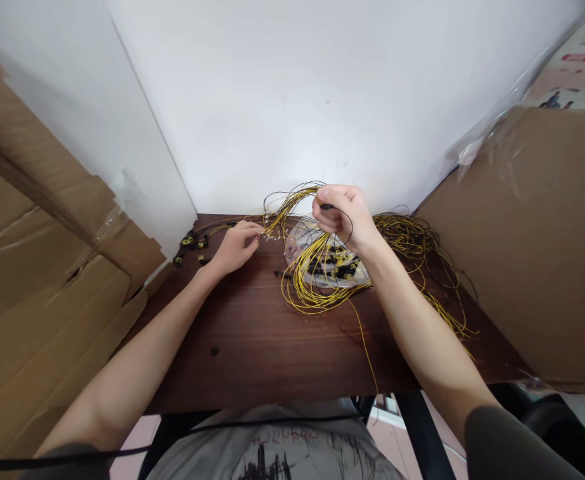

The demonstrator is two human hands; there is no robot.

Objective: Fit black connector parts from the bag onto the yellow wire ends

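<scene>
"So, what's each hand up to? Hard to follow with all that wire, tbh."

"Right hand is raised over the table, fingers curled and closed around a bundle of yellow and black wires. There's a dark bit poking out between the fingers too, but it's too small to make out. One thin black wire curves past the wrist."

"And the left?"

"Left hand is lower, at the far side of the table, thumb and fingertips pinching the wire ends. Looks like tiny pale tips on some of those. The bundle arcs up from there to the right hand, so it's strung between the two."

"What's that under the right hand?"

"Clear plastic bag with black and yellow connectors in it, and a yellow wire loop lying partly over it. One loose strand runs down past the near edge. Bigger wire tangle just right of the bag."

"Anything on the left side?"

"Yep, a few connectors with leads near the far left corner, plus a small black piece closer to the person. Cardboard on the left, a big box on the right, white wall behind."
</scene>
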